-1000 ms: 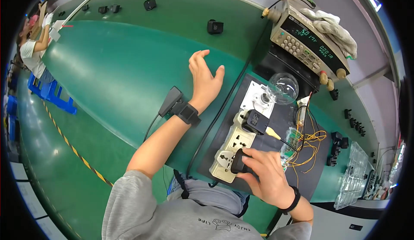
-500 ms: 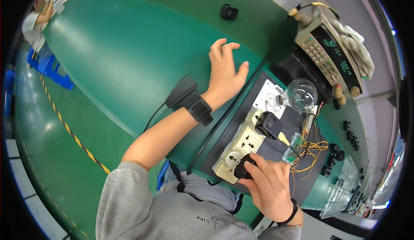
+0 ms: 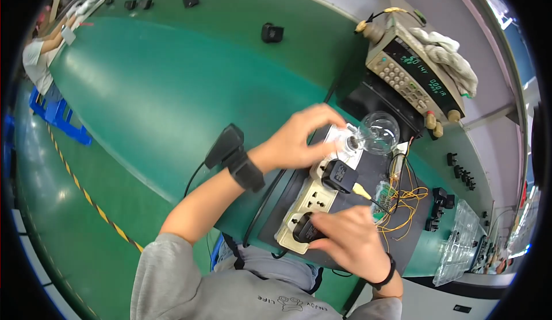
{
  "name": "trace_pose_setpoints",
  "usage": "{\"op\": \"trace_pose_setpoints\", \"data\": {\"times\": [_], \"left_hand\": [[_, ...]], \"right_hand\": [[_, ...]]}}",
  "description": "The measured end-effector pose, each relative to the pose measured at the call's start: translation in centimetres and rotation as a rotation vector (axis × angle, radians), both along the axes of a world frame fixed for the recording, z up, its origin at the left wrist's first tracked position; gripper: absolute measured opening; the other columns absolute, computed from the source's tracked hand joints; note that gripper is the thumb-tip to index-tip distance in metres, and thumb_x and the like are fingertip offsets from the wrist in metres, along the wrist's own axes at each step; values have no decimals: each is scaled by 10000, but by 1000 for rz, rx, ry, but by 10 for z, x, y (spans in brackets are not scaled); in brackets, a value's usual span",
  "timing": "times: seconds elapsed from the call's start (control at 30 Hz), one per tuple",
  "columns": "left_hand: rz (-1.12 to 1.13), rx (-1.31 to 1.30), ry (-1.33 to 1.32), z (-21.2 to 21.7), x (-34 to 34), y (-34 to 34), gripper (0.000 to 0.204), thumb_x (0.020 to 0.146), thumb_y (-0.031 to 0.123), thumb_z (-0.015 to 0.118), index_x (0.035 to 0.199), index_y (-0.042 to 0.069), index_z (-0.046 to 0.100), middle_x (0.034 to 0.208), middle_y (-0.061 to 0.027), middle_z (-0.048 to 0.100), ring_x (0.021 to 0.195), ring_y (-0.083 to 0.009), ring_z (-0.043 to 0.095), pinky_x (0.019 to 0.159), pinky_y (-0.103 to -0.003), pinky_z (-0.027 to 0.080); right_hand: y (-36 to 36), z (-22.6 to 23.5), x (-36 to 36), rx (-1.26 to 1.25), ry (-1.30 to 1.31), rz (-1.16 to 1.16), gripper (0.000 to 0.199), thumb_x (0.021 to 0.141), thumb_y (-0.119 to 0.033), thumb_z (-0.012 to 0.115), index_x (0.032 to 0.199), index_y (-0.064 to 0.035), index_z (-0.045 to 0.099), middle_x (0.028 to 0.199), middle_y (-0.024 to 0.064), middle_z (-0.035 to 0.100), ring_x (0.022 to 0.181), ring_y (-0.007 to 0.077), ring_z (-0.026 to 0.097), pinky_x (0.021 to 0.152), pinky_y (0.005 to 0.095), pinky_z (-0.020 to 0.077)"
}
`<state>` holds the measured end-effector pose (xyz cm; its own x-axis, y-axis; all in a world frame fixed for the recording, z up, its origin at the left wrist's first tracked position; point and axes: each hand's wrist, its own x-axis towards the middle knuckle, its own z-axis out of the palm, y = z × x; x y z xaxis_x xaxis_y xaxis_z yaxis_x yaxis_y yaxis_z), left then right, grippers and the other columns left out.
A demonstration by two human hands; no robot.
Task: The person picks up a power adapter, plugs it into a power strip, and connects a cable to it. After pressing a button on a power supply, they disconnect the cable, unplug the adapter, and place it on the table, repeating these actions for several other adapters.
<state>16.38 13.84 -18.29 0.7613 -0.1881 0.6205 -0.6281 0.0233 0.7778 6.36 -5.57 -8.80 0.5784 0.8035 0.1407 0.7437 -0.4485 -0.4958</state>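
My left hand (image 3: 302,139) is over the white lamp base (image 3: 336,159), its thumb and fingers apart in a curve and slightly blurred. A clear glass bulb (image 3: 382,132) is mounted on that base. At the near end of the cream power strip (image 3: 318,198), a black power adapter (image 3: 307,228) sits over the last socket. My right hand (image 3: 353,242), blurred, pinches this adapter's right side between thumb and fingers. Another black adapter (image 3: 339,176) is plugged in farther up the strip, with a yellow connector (image 3: 361,191) beside it.
Right of the strip lie a green circuit board (image 3: 381,200) and tangled yellow wires (image 3: 411,205). A bench meter (image 3: 415,70) with gloves (image 3: 445,56) on top stands at the back right. Several black adapters (image 3: 440,205) and clear plastic trays (image 3: 457,245) are at right. Another person (image 3: 43,58) is far left.
My left hand has come down and right from above the table to the lamp base. My right hand stays at the near adapter, which now sits flatter on the strip. The view has shifted.
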Motion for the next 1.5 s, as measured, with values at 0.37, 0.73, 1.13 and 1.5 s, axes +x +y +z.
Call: {"op": "trace_pose_setpoints", "data": {"times": [0.37,0.73,1.13,1.5], "left_hand": [[-193,448,-24,25,-23,-14,409,720,220,754,1047,50,577,1026,-79,598,972,-247,549,866,-333,388],[-133,228,-250,50,-59,-32,598,702,339,769,1145,32,510,1107,-117,550,990,-301,523,840,-367,414],[-242,315,-129,44,-63,-45,546,748,281,737,1156,14,491,1140,-135,522,1035,-318,501,880,-384,396],[607,181,58,-26,16,-2,382,896,262,566,1193,34,492,1141,-129,467,1049,-251,461,883,-339,392]], "right_hand": [[-49,-15,19,22,-350,-536,51,758,-59,680,784,-37,641,674,42,598,636,191,512,721,319,328],[-55,-38,-43,144,-159,-396,125,714,-74,718,812,-58,642,742,9,611,642,168,525,831,372,318],[-46,-40,-48,154,-225,-412,141,709,-106,734,816,-65,652,720,-3,616,607,154,519,787,362,320],[-146,-2,106,-211,-340,-852,305,704,-211,749,923,-26,646,787,77,640,733,239,585,811,371,375]]}}
